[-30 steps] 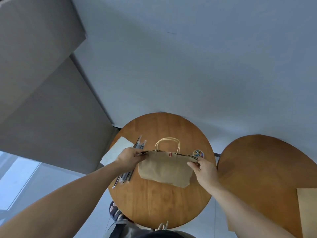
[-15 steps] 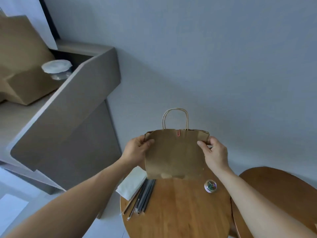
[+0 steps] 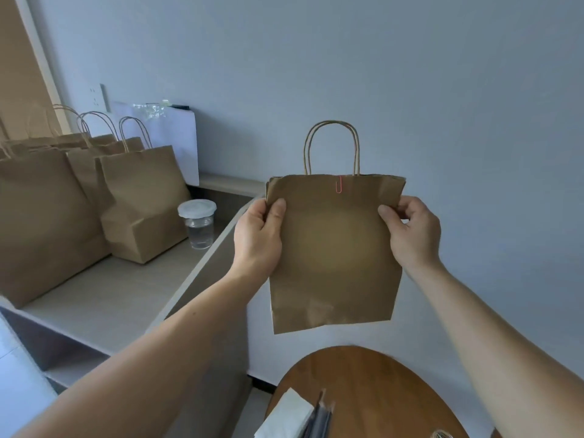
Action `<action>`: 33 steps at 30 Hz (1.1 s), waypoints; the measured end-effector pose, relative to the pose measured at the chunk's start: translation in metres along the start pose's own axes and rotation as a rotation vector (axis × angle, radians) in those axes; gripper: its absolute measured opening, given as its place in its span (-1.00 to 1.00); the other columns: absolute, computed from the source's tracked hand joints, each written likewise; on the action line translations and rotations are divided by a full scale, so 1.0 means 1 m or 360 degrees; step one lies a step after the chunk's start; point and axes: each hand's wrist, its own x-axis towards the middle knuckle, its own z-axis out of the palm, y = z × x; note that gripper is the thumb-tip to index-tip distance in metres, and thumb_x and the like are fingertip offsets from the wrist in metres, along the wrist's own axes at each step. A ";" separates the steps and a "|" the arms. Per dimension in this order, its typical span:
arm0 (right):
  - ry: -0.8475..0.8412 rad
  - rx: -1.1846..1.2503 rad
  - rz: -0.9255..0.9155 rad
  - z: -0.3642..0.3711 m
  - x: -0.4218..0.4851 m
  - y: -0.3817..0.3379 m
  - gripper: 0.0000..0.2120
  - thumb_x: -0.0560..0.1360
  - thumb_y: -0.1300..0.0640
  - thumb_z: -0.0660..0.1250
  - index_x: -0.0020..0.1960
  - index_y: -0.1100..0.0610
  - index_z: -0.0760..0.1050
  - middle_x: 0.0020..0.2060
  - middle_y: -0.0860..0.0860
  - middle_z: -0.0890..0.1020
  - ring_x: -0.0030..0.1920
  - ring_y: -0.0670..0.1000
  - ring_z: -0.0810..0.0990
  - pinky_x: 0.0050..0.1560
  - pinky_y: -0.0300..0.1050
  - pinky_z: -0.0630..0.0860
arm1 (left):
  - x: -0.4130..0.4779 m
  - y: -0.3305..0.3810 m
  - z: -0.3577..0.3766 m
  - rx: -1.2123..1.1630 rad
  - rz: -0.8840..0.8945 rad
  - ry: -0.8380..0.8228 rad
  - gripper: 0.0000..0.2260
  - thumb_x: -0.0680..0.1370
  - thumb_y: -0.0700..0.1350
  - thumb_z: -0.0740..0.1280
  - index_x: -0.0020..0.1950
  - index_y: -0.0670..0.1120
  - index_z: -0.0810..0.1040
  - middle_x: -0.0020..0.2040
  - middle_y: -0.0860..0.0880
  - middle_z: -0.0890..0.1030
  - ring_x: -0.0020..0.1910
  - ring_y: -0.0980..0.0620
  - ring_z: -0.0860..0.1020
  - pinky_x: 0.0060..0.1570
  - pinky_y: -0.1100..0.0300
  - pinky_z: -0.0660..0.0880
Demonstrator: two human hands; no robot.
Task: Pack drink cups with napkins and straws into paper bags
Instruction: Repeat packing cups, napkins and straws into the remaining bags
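Above the round table (image 3: pixel 379 390), left hand (image 3: pixel 257 235) and right hand (image 3: pixel 410 232) each pinch an upper edge of a paper bag (image 3: pixel 335 248) (clipped shut, seemingly packed); other bags (image 3: pixel 142 197) stand far left, one lidded cup (image 3: pixel 199 222), napkins (image 3: pixel 284 415) and straws (image 3: pixel 319 418) yet to pack

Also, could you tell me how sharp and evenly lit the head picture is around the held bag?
Head view: the bag, pinched by the left hand and right hand, is sharp, its clip readable, with a paler oval patch mid-panel; the shelf bags look smeared; light is dim and bluish, without glare; the wide lens stretches the corners.
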 end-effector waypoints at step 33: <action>-0.1344 0.0763 -0.0041 0.409 -0.006 -0.199 -0.85 0.48 0.23 0.46 -0.13 0.01 0.55 -0.23 -0.09 0.67 -0.30 -0.19 0.63 -0.29 -0.26 0.52 | 0.088 -0.023 -0.341 0.0906 0.0181 0.1185 -0.70 0.64 0.01 0.26 -0.19 -0.15 0.49 -0.31 -0.02 0.47 -0.38 0.14 0.34 -0.38 0.39 0.30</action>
